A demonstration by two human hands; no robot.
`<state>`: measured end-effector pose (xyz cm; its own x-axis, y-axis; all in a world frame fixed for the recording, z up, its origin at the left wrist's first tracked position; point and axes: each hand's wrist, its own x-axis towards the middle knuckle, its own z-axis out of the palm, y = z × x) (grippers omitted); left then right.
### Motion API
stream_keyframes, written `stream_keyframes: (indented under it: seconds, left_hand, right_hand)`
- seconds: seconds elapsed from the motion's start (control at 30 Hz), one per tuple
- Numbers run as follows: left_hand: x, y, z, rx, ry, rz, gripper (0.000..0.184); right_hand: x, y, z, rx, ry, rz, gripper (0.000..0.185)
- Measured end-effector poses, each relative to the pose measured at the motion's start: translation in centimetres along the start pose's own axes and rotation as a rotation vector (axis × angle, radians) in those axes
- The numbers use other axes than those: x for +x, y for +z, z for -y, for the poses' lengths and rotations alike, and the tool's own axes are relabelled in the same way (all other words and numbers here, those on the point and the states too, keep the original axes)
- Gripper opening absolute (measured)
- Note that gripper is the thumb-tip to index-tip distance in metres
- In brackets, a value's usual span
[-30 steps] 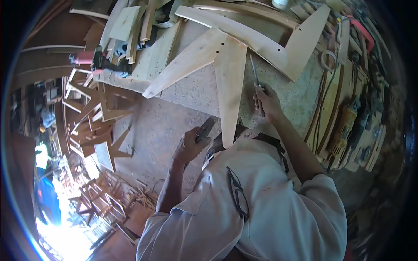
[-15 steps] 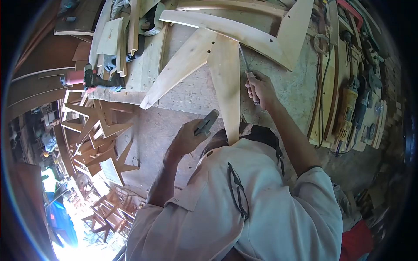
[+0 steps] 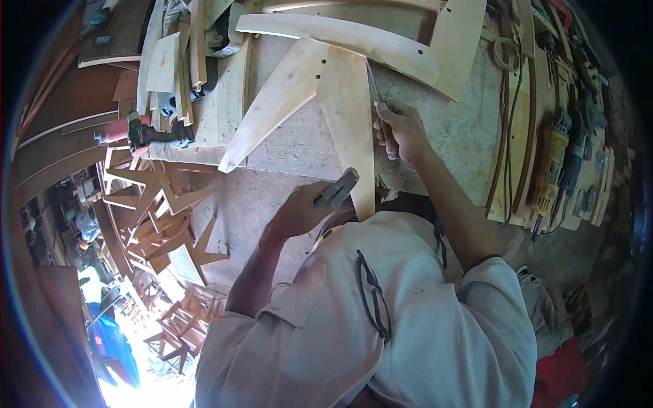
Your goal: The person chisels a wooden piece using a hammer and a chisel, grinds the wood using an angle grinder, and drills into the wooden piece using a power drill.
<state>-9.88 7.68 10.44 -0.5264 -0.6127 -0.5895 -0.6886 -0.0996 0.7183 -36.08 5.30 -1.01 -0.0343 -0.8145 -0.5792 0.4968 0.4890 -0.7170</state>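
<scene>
My left hand (image 3: 299,209) is closed around a hammer (image 3: 337,188); its grey metal head shows beyond the fingers, and the handle is hidden. In my right hand (image 3: 403,128) is a chisel (image 3: 373,83), held by its handle. The thin metal shank points away from me, with its tip at the upper right corner of a V-shaped wooden piece (image 3: 345,102). That piece has two tapered legs and two dark holes near the joint; one leg reaches back to my waist. Just beyond it lies a curved wooden frame part (image 3: 340,34).
A cordless drill (image 3: 153,132) lies on the left of the workbench (image 3: 292,143), near stacked boards (image 3: 163,64). Power tools, including a yellow grinder (image 3: 549,170), line the right side. Wooden frames (image 3: 160,204) are piled on the floor at left.
The hammer in my left hand has moved slightly up and right, closer to the wooden leg. My right hand keeps the chisel at the wood's corner, and the whole view has shifted a little.
</scene>
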Motion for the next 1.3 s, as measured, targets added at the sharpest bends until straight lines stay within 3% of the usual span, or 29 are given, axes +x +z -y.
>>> stream_keyframes:
  seconds: [0.13,0.23,0.33,0.43,0.63,0.73,0.87,1.03,1.13,1.23,1.3]
  left_hand:
    - [1.1,0.3,-0.1,0.093,0.125,0.085,0.033]
    - [2.0,0.5,-1.3,0.229,0.090,0.259,0.039]
    - [2.3,1.7,-1.7,0.315,0.149,0.299,0.043]
    - [2.4,2.9,-0.2,0.286,0.286,0.276,0.044]
    - [2.5,4.8,-0.4,0.263,0.216,0.299,0.046]
    - [2.0,6.1,1.6,0.355,0.374,0.194,0.045]
    - [1.0,6.0,-1.8,0.508,0.176,0.267,0.043]
    - [1.2,6.8,-0.5,0.513,0.206,0.196,0.039]
    - [1.6,5.8,-1.2,0.600,0.281,0.413,0.039]
    - [2.2,5.3,-0.8,0.557,0.360,0.200,0.037]
    - [3.0,5.1,-1.5,0.490,0.239,0.166,0.037]
  right_hand:
    - [-0.9,1.4,1.4,0.076,-0.012,-0.069,0.028]
    - [-0.7,1.2,0.9,0.024,-0.114,-0.032,0.028]
    - [-0.1,0.8,0.2,-0.028,-0.092,-0.032,0.026]
    - [-0.3,1.4,0.4,0.047,-0.088,-0.037,0.024]
    - [0.8,0.8,-0.8,0.157,-0.060,0.014,0.024]
    - [1.0,0.9,-0.9,0.178,-0.033,0.023,0.024]
    - [0.7,0.7,-1.0,0.171,-0.062,0.034,0.023]
    - [0.3,1.0,-0.3,0.150,-0.055,0.029,0.021]
    - [0.3,0.8,-0.3,0.154,-0.075,0.062,0.020]
    - [0.1,0.9,-0.2,0.169,-0.065,0.050,0.019]
    - [-0.1,1.3,0.1,0.151,-0.062,0.029,0.019]
